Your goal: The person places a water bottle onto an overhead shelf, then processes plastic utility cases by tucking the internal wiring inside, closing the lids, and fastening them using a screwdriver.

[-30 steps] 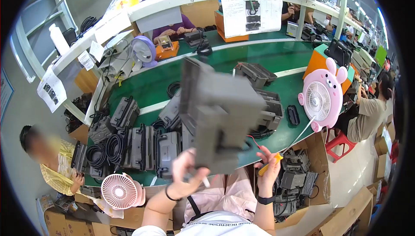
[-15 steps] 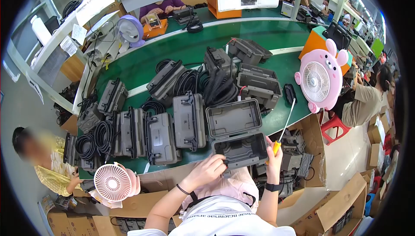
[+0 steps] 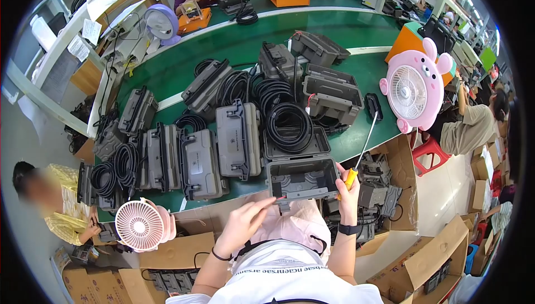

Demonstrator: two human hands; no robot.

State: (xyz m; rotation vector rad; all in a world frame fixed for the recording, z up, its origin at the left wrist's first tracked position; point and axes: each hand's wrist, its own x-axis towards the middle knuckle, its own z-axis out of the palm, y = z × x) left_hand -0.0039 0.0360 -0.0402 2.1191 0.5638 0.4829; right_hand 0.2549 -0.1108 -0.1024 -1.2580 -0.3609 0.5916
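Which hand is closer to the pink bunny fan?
The right hand. It holds a yellow-handled screwdriver by the open box, below and left of the pink bunny fan. The left hand is farther left, near the box's other side.

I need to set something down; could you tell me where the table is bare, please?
Bare table lies between the purple fan and the grey cases, with a smaller patch between the open cases and the rabbit fan. The front left is crowded with those grey cases and coiled cables.
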